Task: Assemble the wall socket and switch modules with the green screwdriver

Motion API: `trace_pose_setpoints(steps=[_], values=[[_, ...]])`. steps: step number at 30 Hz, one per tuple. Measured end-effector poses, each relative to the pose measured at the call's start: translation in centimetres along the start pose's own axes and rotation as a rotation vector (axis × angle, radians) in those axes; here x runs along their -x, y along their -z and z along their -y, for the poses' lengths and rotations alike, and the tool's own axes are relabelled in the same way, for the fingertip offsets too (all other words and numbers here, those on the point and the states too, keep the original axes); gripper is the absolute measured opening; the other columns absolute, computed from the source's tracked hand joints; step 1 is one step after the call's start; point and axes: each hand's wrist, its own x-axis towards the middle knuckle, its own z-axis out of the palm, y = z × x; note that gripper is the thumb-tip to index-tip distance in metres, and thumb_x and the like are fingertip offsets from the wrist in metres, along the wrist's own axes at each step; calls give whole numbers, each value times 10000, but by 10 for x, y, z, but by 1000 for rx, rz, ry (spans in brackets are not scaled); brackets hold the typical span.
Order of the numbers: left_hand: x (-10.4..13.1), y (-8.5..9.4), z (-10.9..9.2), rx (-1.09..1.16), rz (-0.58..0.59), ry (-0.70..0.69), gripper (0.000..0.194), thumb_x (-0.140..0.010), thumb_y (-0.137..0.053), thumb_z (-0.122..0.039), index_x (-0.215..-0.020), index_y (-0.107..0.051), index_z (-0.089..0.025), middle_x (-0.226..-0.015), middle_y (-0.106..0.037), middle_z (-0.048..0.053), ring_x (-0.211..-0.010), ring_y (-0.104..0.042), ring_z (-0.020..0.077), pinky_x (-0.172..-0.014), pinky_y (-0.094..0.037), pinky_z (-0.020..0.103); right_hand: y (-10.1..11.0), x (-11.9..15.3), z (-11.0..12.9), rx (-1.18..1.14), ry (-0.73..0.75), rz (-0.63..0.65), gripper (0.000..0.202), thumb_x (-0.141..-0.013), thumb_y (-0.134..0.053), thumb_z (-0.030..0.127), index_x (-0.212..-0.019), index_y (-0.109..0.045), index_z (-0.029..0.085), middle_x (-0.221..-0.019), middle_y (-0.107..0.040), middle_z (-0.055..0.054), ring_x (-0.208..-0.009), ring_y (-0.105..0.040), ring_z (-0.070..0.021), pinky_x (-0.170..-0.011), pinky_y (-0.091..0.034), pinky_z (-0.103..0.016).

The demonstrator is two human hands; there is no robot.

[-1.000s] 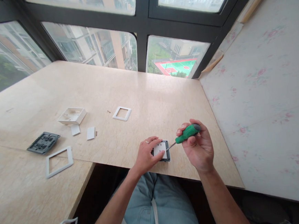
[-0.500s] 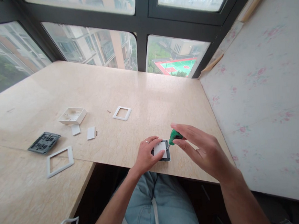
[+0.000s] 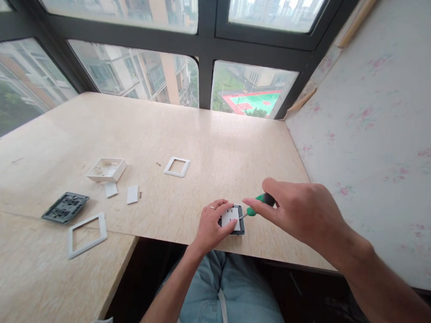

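Observation:
Near the front edge of the stone-patterned tabletop lies a small socket module (image 3: 230, 219), with a white slotted face and a dark grey frame. My left hand (image 3: 213, 225) grips it, thumb and fingers across the white face. My right hand (image 3: 297, 205) is closed around a green and black screwdriver (image 3: 256, 205), which is tilted low to the right. The screwdriver's metal tip meets the right side of the white face, at the grey frame. My left hand hides the module's left part.
To the left lie a white box (image 3: 106, 170), two small white plates (image 3: 132, 194), a grey back frame (image 3: 65, 207) and a large white frame (image 3: 87, 235). A small white frame (image 3: 177, 167) lies mid-table. The patterned wall (image 3: 383, 158) rises at right.
My right hand has moved right and tipped the screwdriver from steep to nearly flat, its fingers now curled round the handle. My left hand stays on the socket module. The view has shifted slightly.

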Motion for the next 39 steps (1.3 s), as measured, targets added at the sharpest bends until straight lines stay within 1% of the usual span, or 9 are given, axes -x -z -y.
trace_pose_setpoints(steps=[6,12,17,22,25,27,33,36,39], values=[[1,-1,1,11,-1,3,396,-823,-688,-265,-1218,-669,-259,-1294,-656,84,-1235,-591,292,-1070,-435,497,-11,-3,8,8,-2,93,421,-1047,-387,414,-787,-623,182,-713,-645,-34,-456,-486,-122,-426,-184,-274],[1,0,1,9,6,25,394,-809,-700,-269,-1202,-679,-258,-1299,-653,87,-1244,-586,301,-1068,-434,505,-2,3,-2,-515,-32,351,149,-974,-484,220,-1071,-596,226,-1150,-655,-86,-731,-667,-144,-608,-517,-265],[1,1,0,4,11,27,412,-805,-694,-258,-1217,-674,-259,-1307,-650,90,-1252,-584,305,-1066,-439,513,10,5,-15,-722,37,410,532,-829,-464,9,-1263,-583,293,-1177,-699,-49,-1020,-698,-187,-837,-571,-309],[0,2,-1,6,14,17,408,-803,-683,-255,-1211,-673,-257,-1301,-657,92,-1237,-595,299,-1064,-440,516,10,-4,-14,-450,-24,426,106,-893,-636,297,-875,-720,237,-710,-737,-25,-593,-668,-188,-500,-453,-275],[-1,2,-1,5,15,19,407,-801,-681,-255,-1209,-672,-253,-1297,-660,93,-1238,-594,302,-1061,-442,519,6,-9,-5,-91,-183,382,468,-895,-600,566,-596,-631,207,-492,-618,-50,-438,-574,-197,-416,-286,-282],[-1,2,-1,7,19,17,405,-801,-681,-249,-1206,-672,-247,-1293,-662,94,-1237,-595,299,-1058,-444,513,1,-10,0,-67,-239,343,538,-922,-533,615,-597,-624,195,-514,-629,-70,-478,-609,-218,-441,-324,-290],[-1,2,-2,-6,8,13,399,-799,-690,-251,-1198,-681,-262,-1281,-667,82,-1230,-602,297,-1053,-454,511,-23,-3,-9,-1116,-208,310,428,-926,-636,483,-1251,-608,206,-1212,-716,-135,-1083,-704,-242,-851,-577,-381],[-1,3,-3,-9,9,24,404,-793,-702,-255,-1198,-687,-264,-1289,-664,83,-1230,-605,305,-1055,-455,519,-34,2,-10,-1422,-253,317,404,-844,-737,496,-1090,-658,187,-1034,-747,-104,-929,-727,-221,-778,-597,-360],[-1,4,-4,-10,11,27,403,-788,-704,-248,-1190,-693,-251,-1275,-674,88,-1218,-615,307,-1054,-463,515,-40,7,-4,-1376,-327,214,298,-862,-715,477,-876,-647,187,-784,-670,-31,-713,-644,-159,-645,-554,-292]])
